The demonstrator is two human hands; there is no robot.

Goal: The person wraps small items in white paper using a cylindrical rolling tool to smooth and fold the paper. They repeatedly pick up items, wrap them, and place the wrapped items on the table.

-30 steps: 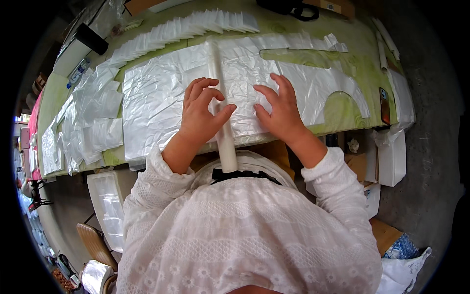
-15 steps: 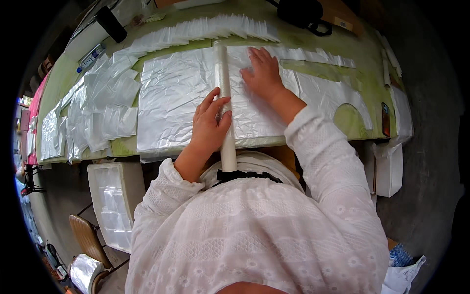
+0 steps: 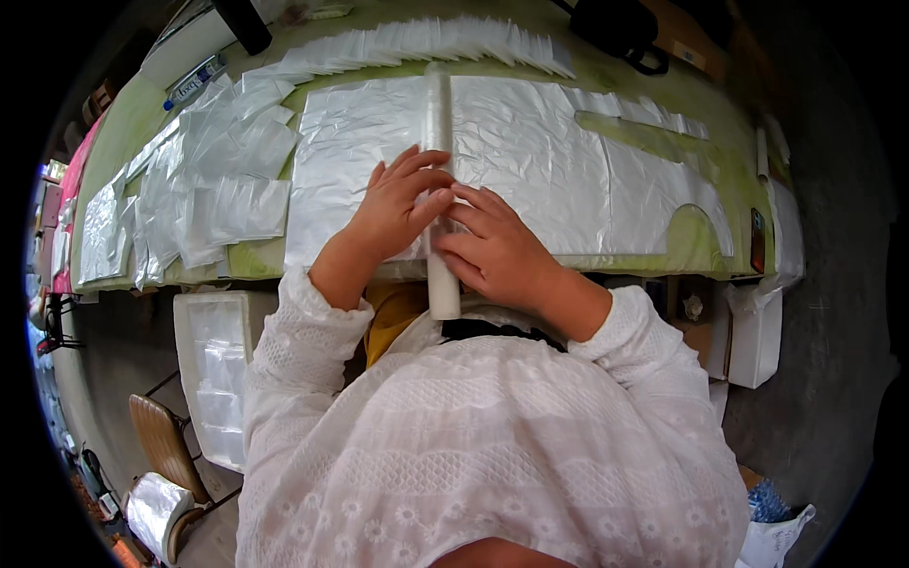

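A long whitish roll (image 3: 437, 118), apparently of thin plastic film, lies lengthwise across flat translucent plastic sheeting (image 3: 530, 142) on the table. Its near end juts past the table edge towards my waist. My left hand (image 3: 393, 208) reaches over the roll from the left, fingers stretched and slightly apart. From the right, my right hand (image 3: 497, 241) touches the roll with spread, gently bent fingers. The fingertips of both hands meet over the roll's middle, and they partly hide it there.
Loose clear bags (image 3: 218, 180) heap up at the left. A fanned row of bags (image 3: 426, 43) runs along the back, with a bottle (image 3: 194, 80) at the far left. A phone (image 3: 757, 237) lies near the right edge. Below stands a white bin (image 3: 213, 364) beside a chair (image 3: 166, 445).
My right hand has come back from the sheeting on the right to the roll, meeting my left hand. The roll lies slightly further left on the sheeting. The view has shifted a little.
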